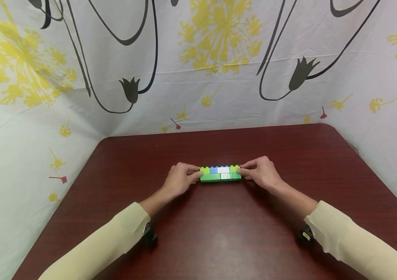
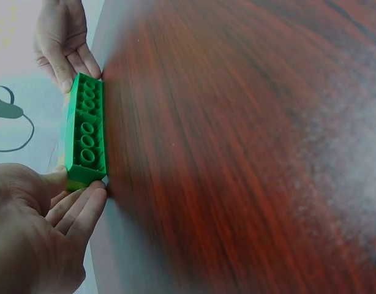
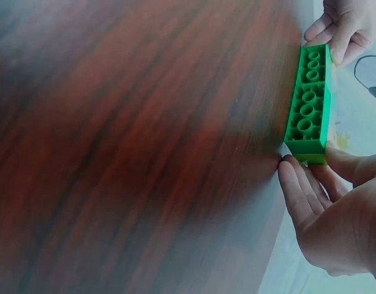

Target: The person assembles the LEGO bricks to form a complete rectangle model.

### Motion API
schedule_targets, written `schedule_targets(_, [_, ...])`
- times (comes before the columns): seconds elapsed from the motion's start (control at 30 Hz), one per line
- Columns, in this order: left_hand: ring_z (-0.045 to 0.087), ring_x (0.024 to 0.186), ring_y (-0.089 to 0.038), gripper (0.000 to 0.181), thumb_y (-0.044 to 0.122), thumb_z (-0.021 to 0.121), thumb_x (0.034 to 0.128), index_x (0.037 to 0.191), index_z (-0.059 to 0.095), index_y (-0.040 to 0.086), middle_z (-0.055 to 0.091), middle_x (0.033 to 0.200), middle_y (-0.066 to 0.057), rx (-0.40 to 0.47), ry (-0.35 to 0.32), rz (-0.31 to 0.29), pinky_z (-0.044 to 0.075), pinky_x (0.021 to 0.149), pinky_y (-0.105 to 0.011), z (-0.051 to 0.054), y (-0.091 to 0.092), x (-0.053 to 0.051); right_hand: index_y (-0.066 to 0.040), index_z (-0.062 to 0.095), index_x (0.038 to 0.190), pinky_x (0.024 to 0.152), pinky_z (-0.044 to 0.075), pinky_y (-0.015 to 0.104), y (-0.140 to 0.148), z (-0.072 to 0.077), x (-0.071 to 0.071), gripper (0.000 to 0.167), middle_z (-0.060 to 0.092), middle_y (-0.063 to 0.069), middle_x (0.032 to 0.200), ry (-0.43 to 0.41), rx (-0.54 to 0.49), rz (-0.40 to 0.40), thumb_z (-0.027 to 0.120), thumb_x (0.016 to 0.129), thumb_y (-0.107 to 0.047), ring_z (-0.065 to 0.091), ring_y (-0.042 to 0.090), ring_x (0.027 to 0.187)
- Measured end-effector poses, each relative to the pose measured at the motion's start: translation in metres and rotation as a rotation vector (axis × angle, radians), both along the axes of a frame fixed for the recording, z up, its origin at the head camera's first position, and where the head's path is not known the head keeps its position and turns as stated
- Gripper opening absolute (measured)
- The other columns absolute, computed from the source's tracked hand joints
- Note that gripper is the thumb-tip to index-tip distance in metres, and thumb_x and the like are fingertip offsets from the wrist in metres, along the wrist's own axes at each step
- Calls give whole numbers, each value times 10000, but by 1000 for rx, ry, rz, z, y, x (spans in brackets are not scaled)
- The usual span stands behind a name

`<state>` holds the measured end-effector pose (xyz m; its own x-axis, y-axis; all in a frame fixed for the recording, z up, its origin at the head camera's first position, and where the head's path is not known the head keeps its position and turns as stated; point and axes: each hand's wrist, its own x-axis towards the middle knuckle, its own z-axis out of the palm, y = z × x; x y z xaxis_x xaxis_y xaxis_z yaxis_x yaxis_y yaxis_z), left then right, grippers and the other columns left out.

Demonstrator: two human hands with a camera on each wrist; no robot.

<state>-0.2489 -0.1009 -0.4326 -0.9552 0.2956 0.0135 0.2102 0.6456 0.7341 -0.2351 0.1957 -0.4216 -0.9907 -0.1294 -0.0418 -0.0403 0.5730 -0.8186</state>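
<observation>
A bar of joined toy building blocks (image 1: 220, 177) spans the gap between the two hands, over the middle of the table. Its lower layer is green; lime, blue and white blocks make up the upper one, with studs on top. My left hand (image 1: 181, 178) pinches the left end between thumb and fingers. At the opposite end, my right hand (image 1: 262, 172) grips it in the same way. Both wrist views show the bar's hollow green underside (image 2: 88, 131) with round tubes, so it is lifted or tilted. The right wrist view also shows the green blocks (image 3: 309, 101) end to end.
The dark red wood-grain table (image 1: 216, 233) has rounded far corners. A white cloth (image 1: 191, 101) with yellow and grey flower prints hangs behind it and at both sides. Dark wrist devices (image 1: 149, 236) sit by the cream sleeves (image 1: 111, 233).
</observation>
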Motion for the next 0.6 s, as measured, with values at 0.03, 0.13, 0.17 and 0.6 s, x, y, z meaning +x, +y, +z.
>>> schedule_targets(0.03, [783,902,-119,372,242,744,1024,1345,737,55,752,1261,-128,2,-2,5,626,825,-316,0,1,-1,18,790,1195,784,623,377,0,0,-1,314,730,247,1240,4,5,0,783,998,-226,796,270,914])
schedule_targets(0.13, [784,880,-118,356,236,756,1014,1318,752,50,764,1230,-130,11,-4,19,628,803,-303,0,2,-3,13,801,1170,768,622,370,0,1,-2,295,743,236,1208,17,22,-1,781,1000,-228,794,266,897])
schedule_targets(0.17, [784,875,-120,350,233,760,1012,1309,757,49,766,1222,-130,15,-5,22,629,798,-302,0,2,-3,12,804,1163,764,623,370,0,1,-2,290,745,234,1200,21,25,-2,781,1000,-227,794,265,891])
schedule_targets(0.6, [777,769,-120,255,232,771,1002,1178,813,52,804,1059,-105,44,16,49,626,697,-272,-1,4,-9,6,826,1080,717,631,375,-3,-2,-7,218,778,195,1076,62,37,-8,788,992,-190,775,248,809])
